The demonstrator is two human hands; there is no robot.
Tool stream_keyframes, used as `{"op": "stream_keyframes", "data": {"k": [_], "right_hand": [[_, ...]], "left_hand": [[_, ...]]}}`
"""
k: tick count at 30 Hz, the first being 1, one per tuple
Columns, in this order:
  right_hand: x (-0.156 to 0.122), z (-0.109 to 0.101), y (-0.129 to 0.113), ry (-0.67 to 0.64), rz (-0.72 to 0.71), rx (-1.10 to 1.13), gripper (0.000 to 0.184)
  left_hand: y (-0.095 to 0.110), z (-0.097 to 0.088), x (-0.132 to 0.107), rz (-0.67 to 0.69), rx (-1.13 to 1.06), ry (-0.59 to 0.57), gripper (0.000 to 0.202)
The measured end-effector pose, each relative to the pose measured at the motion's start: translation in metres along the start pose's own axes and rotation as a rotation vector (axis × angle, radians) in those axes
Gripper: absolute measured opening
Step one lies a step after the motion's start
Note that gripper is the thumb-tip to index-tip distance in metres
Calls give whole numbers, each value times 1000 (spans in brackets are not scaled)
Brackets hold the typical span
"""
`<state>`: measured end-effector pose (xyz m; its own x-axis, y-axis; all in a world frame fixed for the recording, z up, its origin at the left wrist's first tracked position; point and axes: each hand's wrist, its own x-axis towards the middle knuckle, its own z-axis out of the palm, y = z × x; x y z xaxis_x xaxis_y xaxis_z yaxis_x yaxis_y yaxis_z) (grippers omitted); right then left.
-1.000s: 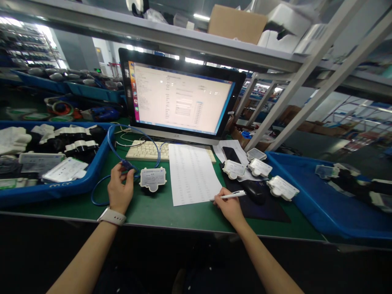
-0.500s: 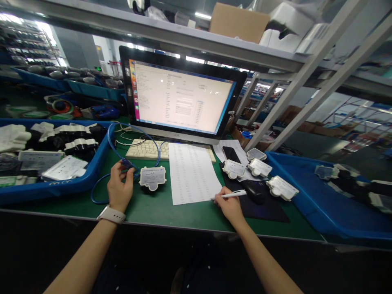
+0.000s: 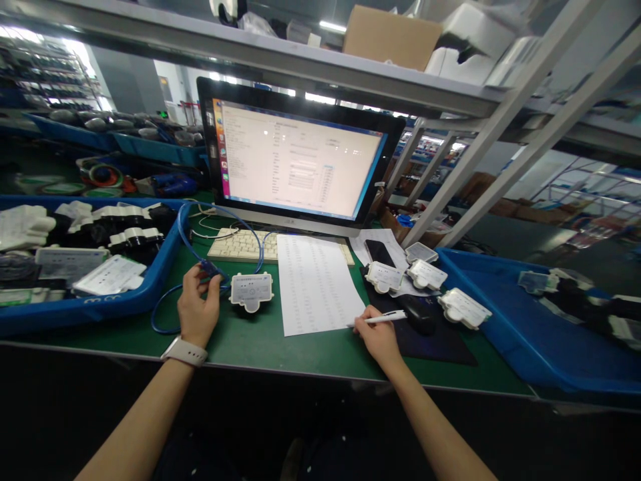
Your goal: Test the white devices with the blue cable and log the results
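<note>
My left hand (image 3: 197, 304), with a pale watch on its wrist, is closed around the plug end of a blue cable (image 3: 186, 237). Just right of it lies a white module (image 3: 251, 291) with a printed label, flat on the green table. My right hand (image 3: 376, 337) grips a white pen (image 3: 384, 318). The pen's tip is at the lower right corner of a printed sheet (image 3: 318, 287), which partly covers the keyboard (image 3: 235, 246).
A monitor (image 3: 300, 160) stands behind the keyboard. Blue bins with modules flank me, one on the left (image 3: 165, 267) and one on the right (image 3: 515, 354). A mouse (image 3: 418, 314), a phone (image 3: 379, 253) and several white modules (image 3: 465, 307) lie at right. A shelf (image 3: 280, 50) spans overhead.
Both hands keep their grips on the cable and the pen. The whole view has shifted very slightly; nothing else visibly differs.
</note>
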<state>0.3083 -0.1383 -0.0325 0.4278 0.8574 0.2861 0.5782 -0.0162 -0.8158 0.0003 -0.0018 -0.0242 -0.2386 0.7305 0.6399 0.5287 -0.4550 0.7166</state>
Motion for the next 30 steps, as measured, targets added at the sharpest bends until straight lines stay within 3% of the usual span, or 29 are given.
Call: {"op": "stream_keyframes", "data": {"k": [30], "right_hand": [[1, 1, 4, 33, 13, 9, 18]], "left_hand": [[-1, -1, 0, -14, 20, -6, 42]]}}
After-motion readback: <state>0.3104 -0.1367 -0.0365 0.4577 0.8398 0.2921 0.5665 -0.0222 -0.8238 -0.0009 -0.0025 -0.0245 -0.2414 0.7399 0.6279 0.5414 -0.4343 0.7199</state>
